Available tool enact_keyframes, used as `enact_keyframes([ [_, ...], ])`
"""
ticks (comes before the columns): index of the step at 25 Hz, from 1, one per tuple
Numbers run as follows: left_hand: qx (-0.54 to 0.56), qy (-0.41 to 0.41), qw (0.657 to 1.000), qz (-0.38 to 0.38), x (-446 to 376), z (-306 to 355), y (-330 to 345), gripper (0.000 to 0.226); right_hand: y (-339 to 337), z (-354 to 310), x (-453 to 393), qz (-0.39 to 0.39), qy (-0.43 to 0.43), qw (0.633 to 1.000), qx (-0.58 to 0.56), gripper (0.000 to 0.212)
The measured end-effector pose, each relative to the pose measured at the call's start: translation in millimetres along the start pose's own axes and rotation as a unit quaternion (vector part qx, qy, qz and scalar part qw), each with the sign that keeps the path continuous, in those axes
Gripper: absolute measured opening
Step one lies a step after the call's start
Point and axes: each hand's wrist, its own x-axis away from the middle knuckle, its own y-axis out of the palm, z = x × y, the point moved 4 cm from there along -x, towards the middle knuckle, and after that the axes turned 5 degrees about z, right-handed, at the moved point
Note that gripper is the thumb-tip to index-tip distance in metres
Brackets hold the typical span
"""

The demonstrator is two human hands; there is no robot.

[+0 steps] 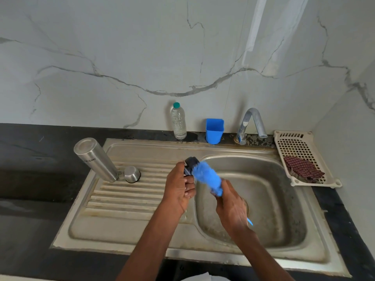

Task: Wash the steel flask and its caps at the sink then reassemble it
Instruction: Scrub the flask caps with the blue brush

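Right now the scrubbing is on the inner cap, the dark plastic one, held over the edge where the draining board meets the basin of the sink. The left hand has its fingers curled round the cap from below, thumb up along the side, with the cap's mouth turned towards the other hand. The right hand is closed round the handle of the blue brush, gripping just behind the bristles, and the handle's tail pokes out past the wrist. The bristle head lies against the cap (whether it is inside the mouth or only across the rim I cannot tell from where I stand).

So the step in hand looks like the cap wash, somewhere in the middle of the job. The flask stands mouth down on the draining board, leaning a little, with the steel cup cap upside down just beside its mouth; I'd guess both are draining. No water is coming from the tap.

Next, I'd judge, the cap wants a rinse, which means freeing a hand for the tap, then setting the cap down by the flask. Reassembly calls for the flask turned upright first.
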Motion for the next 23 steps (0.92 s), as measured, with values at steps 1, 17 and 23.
enact_keyframes([
  [1, 0.004, -0.001, 1.0, -0.003, -3.1, 3.0, 0.1, 0.032, 0.2, 7.7, 6.2, -0.008, 0.02, 1.0, -0.006, 0.041],
  [17, 0.043, -0.085, 0.987, -0.129, -20.9, 1.9, 6.6, 0.04, -7.5, 8.8, -33.6, -0.053, 0.076, 0.994, -0.065, 0.035],
  [23, 0.048, -0.099, 0.986, -0.122, -19.2, 2.1, 5.7, 0.047, -14.8, -15.1, -36.0, -0.027, -0.031, 0.999, -0.031, 0.033],
])
